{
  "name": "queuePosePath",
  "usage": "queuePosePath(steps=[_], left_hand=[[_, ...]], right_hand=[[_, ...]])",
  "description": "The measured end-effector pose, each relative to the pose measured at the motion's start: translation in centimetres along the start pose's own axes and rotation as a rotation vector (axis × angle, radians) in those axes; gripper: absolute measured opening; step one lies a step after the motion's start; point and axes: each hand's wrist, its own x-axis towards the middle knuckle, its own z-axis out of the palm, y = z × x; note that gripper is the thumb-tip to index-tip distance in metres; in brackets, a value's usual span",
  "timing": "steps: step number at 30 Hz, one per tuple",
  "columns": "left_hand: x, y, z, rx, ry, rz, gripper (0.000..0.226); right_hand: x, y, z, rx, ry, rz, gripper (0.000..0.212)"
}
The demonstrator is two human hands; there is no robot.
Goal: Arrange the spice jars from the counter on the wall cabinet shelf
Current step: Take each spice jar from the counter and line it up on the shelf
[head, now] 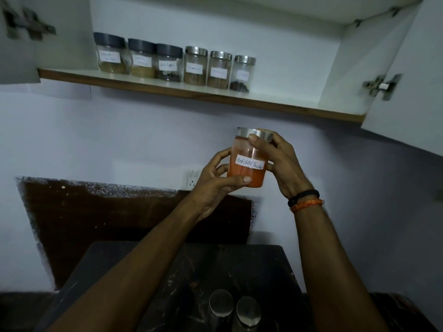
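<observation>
Now we hold the red chilli powder jar in both hands, well below the shelf. Our left hand wraps its lower body, thumb pressed along the base. Our right hand grips the steel lid from the side, thumb on its rim. Up and to the left of our hands, six labelled jars stand in a row on the shelf. Below our wrists, two steel-lidded jars wait on the dark counter, side by side.
</observation>
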Motion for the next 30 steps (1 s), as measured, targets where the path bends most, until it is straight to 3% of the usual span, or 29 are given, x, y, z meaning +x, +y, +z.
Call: queuePosePath(steps=[4, 9, 13, 17, 20, 25, 27, 30], left_hand=[[1.9, 2.0, 0.6, 0.014, -0.034, 0.022, 0.08], [3.8, 3.9, 1.7, 0.067, -0.079, 0.049, 0.081], [5.7, 5.7, 2.7, 0.199, -0.137, 0.082, 0.082], [8.0, 8.7, 2.9, 0.521, -0.266, 0.162, 0.087], [10.0, 10.3, 2.7, 0.996, -0.231, 0.359, 0.072], [14.0, 11.4, 2.4, 1.65, -0.23, 0.706, 0.048], [15.7, 11.6, 2.6, 1.798, -0.293, 0.702, 0.049], [18.1, 12.0, 3.0, 1.89, -0.399, 0.555, 0.056]], right_hand=[[1.6, -1.6, -1.3, -0.014, -0.016, -0.038, 0.061], [3.7, -2.8, -2.9, 0.003, 0.012, -0.065, 0.046], [5.5, -3.8, -4.0, -0.041, 0.078, -0.132, 0.051], [7.2, -5.5, -5.3, -0.05, 0.127, -0.2, 0.043], [8.5, -6.9, -7.0, -0.031, 0.163, -0.228, 0.032], [11.3, -9.0, -9.2, -0.029, 0.219, -0.273, 0.055], [12.6, -9.4, -9.5, -0.045, 0.224, -0.268, 0.049], [14.8, -9.4, -9.8, -0.084, 0.245, -0.264, 0.051]])
